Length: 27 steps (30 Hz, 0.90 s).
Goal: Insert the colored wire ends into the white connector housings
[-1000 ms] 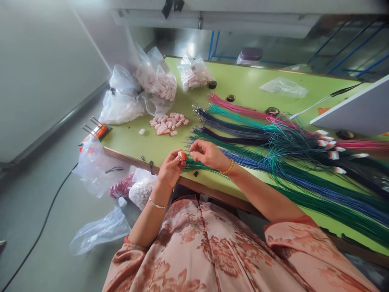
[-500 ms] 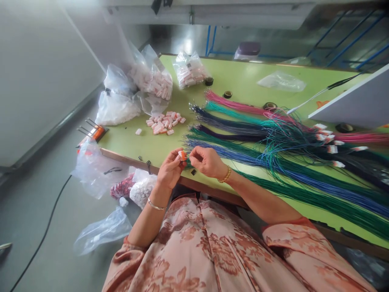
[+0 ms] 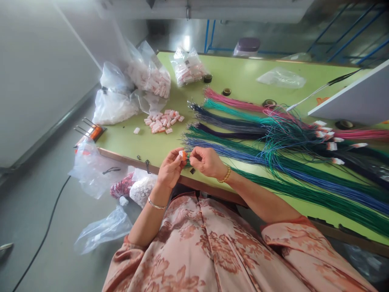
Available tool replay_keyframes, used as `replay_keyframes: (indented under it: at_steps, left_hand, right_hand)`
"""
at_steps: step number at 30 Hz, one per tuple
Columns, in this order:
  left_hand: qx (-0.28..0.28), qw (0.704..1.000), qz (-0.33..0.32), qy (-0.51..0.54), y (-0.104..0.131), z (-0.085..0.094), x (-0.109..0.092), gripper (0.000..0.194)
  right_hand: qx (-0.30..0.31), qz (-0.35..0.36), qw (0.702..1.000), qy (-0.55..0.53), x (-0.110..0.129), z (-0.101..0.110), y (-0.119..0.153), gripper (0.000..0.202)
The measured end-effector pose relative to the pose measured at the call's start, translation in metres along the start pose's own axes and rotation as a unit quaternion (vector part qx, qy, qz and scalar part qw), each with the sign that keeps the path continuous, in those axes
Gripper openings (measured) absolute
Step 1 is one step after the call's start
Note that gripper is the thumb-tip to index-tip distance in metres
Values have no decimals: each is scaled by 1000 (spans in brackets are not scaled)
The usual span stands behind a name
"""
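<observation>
My left hand [image 3: 170,168] is closed at the table's front edge, holding a small white-and-orange connector housing [image 3: 183,155] between thumb and fingers. Just to the right, my right hand [image 3: 206,162] is pinched, its fingertips close to the connector's orange side. Whatever is in that pinch is too small to make out. Behind and to the right of both hands lie bundles of blue wires [image 3: 225,149], green wires [image 3: 279,192] and dark wires [image 3: 227,119]. A loose pile of similar connector housings [image 3: 164,121] rests on the green table [image 3: 124,142], beyond my left hand.
Clear bags of connectors [image 3: 152,79] and another bag [image 3: 188,71] stand at the back left. Black tape rolls [image 3: 226,92] lie behind the wires. Wired white connectors [image 3: 331,145] sit at right, near a grey panel [image 3: 352,97]. An orange pronged fixture [image 3: 92,133] occupies the left corner.
The view has shifted slightly. Both hands stay close together at the connector, with hardly any visible movement; the connector looks turned a little.
</observation>
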State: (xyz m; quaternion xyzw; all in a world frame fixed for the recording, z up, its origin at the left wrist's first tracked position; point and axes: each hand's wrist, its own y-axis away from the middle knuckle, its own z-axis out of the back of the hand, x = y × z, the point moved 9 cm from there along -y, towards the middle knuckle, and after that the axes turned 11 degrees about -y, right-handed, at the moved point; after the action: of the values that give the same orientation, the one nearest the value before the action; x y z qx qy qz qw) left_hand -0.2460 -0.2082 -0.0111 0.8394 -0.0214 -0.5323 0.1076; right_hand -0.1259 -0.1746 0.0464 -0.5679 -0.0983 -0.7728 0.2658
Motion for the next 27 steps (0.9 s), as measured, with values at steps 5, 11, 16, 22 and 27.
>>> replay_keyframes:
  at_steps: [5,11,16,22,27]
  left_hand:
    - [-16,999,-28,-28,1,2,-3,30]
    - [-45,995,-59,-59,6,-1,-7,34]
    - [-79,991,-61,-89,8,-1,-4,34]
    - [-102,991,-58,-63,7,6,-4,32]
    - [-99,992,-55,-63,11,5,-2,33]
  right_hand:
    - [8,-11,999,-41,-3,0,-2,20]
    - [14,-18,998,-55,-7,-5,-1,20]
    - [1,26,1000,-1,-6,-10,3,14]
    - [21,54,998,36,-2,-12,3,13]
    - [29,42,997,51,-4,-16,7,12]
